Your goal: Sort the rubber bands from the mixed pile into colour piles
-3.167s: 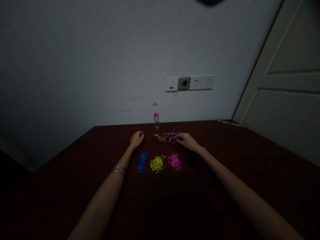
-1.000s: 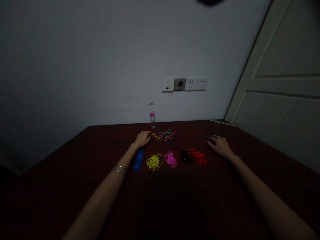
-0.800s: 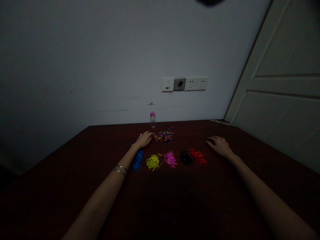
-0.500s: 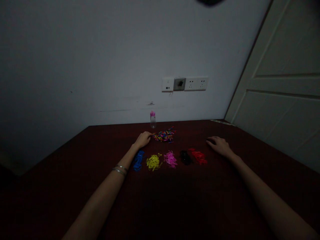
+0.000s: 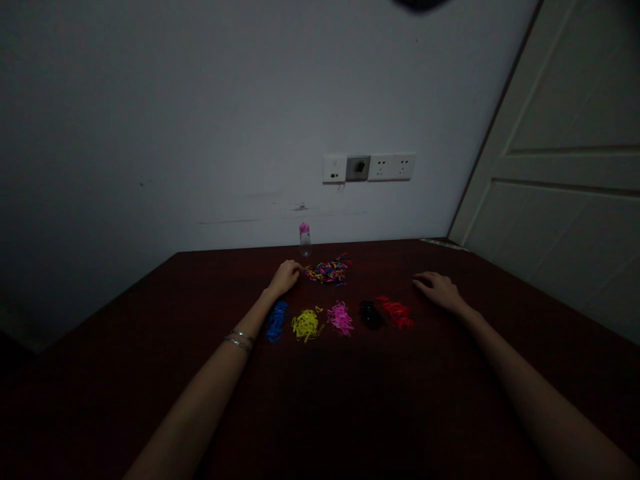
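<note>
A heap of mixed-colour small bands [image 5: 330, 271] lies on the dark red table [image 5: 320, 400]. In front of it sit sorted piles in a row: blue [image 5: 276, 320], yellow [image 5: 306, 324], pink [image 5: 341, 317], black [image 5: 370, 315] and red [image 5: 398, 312]. My left hand [image 5: 286, 276], fingers curled, rests at the left edge of the mixed heap; whether it pinches a band is hidden. My right hand [image 5: 438, 289] lies flat on the table, fingers stretched out, to the right of the red pile and holding nothing.
A small clear bottle with a pink cap [image 5: 305, 240] stands behind the heap by the wall. Wall sockets [image 5: 369, 167] sit above it. A white door [image 5: 565, 167] is at the right. The room is dim.
Since 3.2 s ago my right hand left the mixed heap and came to rest at the right, uncovering the black and red piles. My left hand moved closer to the heap.
</note>
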`<state>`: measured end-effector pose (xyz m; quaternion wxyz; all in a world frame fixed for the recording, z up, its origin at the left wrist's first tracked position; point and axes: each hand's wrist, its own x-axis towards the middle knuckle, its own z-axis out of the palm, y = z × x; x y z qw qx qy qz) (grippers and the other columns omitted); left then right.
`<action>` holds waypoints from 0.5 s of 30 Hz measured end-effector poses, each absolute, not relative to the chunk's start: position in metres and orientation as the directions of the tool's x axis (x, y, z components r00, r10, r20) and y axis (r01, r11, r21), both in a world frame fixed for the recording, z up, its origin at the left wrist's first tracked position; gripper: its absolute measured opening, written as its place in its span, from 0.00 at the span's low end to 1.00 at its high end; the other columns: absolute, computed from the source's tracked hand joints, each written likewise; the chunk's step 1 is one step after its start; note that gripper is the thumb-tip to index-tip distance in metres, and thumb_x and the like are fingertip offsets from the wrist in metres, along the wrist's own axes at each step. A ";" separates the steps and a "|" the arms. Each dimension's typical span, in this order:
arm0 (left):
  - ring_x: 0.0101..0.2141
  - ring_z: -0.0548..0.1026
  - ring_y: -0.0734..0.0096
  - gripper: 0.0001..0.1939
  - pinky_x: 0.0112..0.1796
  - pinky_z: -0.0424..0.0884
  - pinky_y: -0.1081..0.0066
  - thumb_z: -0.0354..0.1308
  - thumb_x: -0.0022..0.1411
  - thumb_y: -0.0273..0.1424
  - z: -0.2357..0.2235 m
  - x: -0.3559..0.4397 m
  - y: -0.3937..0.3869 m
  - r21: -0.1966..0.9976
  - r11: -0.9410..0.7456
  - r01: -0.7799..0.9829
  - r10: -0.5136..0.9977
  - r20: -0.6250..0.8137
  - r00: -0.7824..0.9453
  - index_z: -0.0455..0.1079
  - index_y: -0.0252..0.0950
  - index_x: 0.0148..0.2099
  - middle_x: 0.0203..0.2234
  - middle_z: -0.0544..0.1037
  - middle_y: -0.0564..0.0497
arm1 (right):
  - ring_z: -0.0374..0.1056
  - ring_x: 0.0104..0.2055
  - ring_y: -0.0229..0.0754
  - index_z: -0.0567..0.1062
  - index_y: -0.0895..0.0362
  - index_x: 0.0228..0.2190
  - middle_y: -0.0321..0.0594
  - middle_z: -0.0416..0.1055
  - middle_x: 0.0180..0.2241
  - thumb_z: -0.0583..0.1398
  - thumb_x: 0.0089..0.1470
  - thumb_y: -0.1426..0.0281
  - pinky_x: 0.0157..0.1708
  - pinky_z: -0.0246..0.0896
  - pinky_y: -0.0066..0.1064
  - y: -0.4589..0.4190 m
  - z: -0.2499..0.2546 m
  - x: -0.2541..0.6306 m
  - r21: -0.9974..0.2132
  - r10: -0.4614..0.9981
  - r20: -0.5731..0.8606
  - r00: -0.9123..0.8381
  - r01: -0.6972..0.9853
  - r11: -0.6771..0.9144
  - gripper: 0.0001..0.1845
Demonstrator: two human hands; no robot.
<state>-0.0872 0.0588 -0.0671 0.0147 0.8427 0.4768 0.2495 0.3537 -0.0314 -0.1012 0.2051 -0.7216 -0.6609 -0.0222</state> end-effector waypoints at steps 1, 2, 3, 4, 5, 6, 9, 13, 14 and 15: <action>0.40 0.70 0.67 0.14 0.47 0.64 0.67 0.48 0.55 0.22 -0.066 -0.087 0.059 0.279 -0.542 0.793 0.813 0.413 0.411 0.74 0.34 0.38 0.36 0.75 0.46 | 0.63 0.49 0.52 0.74 0.53 0.43 0.44 0.68 0.48 0.49 0.53 0.55 0.45 0.58 0.45 -0.031 -0.102 0.354 -0.267 0.945 0.304 0.125 0.963 -0.041 0.24; 0.40 0.70 0.67 0.14 0.47 0.64 0.68 0.48 0.55 0.22 -0.064 -0.087 0.060 0.293 -0.540 0.789 0.815 0.416 0.403 0.74 0.35 0.38 0.36 0.75 0.47 | 0.63 0.49 0.52 0.74 0.53 0.43 0.44 0.68 0.48 0.49 0.53 0.54 0.45 0.58 0.44 -0.030 -0.102 0.355 -0.268 0.944 0.303 0.127 0.962 -0.044 0.24; 0.40 0.71 0.67 0.14 0.46 0.65 0.68 0.48 0.55 0.22 -0.063 -0.087 0.060 0.305 -0.539 0.785 0.817 0.417 0.398 0.74 0.35 0.38 0.36 0.76 0.47 | 0.63 0.49 0.52 0.74 0.52 0.43 0.44 0.68 0.48 0.49 0.53 0.54 0.45 0.58 0.45 -0.029 -0.103 0.355 -0.268 0.944 0.302 0.131 0.962 -0.047 0.24; 0.40 0.71 0.67 0.14 0.46 0.65 0.68 0.49 0.54 0.22 -0.061 -0.087 0.061 0.318 -0.539 0.780 0.818 0.417 0.395 0.74 0.35 0.38 0.36 0.76 0.47 | 0.63 0.49 0.52 0.74 0.52 0.43 0.44 0.68 0.48 0.49 0.53 0.54 0.45 0.57 0.45 -0.029 -0.103 0.356 -0.269 0.944 0.301 0.134 0.962 -0.051 0.24; 0.40 0.71 0.67 0.14 0.45 0.65 0.69 0.49 0.54 0.22 -0.058 -0.087 0.061 0.334 -0.541 0.772 0.819 0.417 0.394 0.75 0.34 0.37 0.36 0.76 0.47 | 0.63 0.49 0.52 0.74 0.52 0.43 0.44 0.68 0.48 0.49 0.53 0.54 0.45 0.57 0.45 -0.028 -0.104 0.356 -0.271 0.944 0.301 0.136 0.961 -0.053 0.24; 0.39 0.72 0.68 0.14 0.45 0.65 0.69 0.50 0.53 0.22 -0.055 -0.086 0.062 0.356 -0.543 0.760 0.821 0.414 0.392 0.75 0.34 0.37 0.35 0.77 0.47 | 0.63 0.49 0.52 0.74 0.52 0.43 0.44 0.68 0.48 0.49 0.53 0.54 0.45 0.58 0.45 -0.028 -0.104 0.356 -0.273 0.944 0.300 0.138 0.961 -0.054 0.24; 0.37 0.73 0.68 0.12 0.43 0.66 0.71 0.51 0.52 0.23 -0.043 -0.081 0.060 0.460 -0.537 0.707 0.836 0.399 0.376 0.76 0.34 0.33 0.32 0.78 0.48 | 0.63 0.49 0.52 0.74 0.53 0.42 0.44 0.68 0.48 0.49 0.53 0.54 0.45 0.58 0.45 -0.026 -0.104 0.356 -0.286 0.942 0.302 0.147 0.957 -0.058 0.24; 0.33 0.74 0.68 0.10 0.39 0.68 0.70 0.53 0.51 0.25 -0.024 -0.072 0.051 0.624 -0.519 0.584 0.854 0.404 0.327 0.76 0.30 0.33 0.29 0.78 0.46 | 0.64 0.48 0.53 0.75 0.52 0.42 0.45 0.69 0.47 0.50 0.52 0.55 0.45 0.57 0.46 -0.023 -0.106 0.356 -0.300 0.940 0.311 0.144 0.953 -0.047 0.23; 0.32 0.74 0.68 0.10 0.38 0.69 0.70 0.54 0.51 0.25 -0.020 -0.070 0.047 0.662 -0.511 0.548 0.860 0.396 0.322 0.75 0.29 0.34 0.29 0.78 0.45 | 0.64 0.48 0.52 0.75 0.52 0.42 0.44 0.69 0.47 0.50 0.52 0.55 0.45 0.57 0.46 -0.023 -0.106 0.356 -0.301 0.939 0.314 0.142 0.953 -0.043 0.23; 0.30 0.74 0.69 0.11 0.36 0.69 0.69 0.54 0.51 0.26 -0.016 -0.068 0.043 0.699 -0.499 0.512 0.866 0.380 0.326 0.75 0.28 0.35 0.28 0.78 0.45 | 0.64 0.48 0.52 0.75 0.52 0.42 0.44 0.69 0.47 0.50 0.52 0.55 0.46 0.56 0.46 -0.022 -0.106 0.356 -0.302 0.937 0.319 0.142 0.952 -0.041 0.23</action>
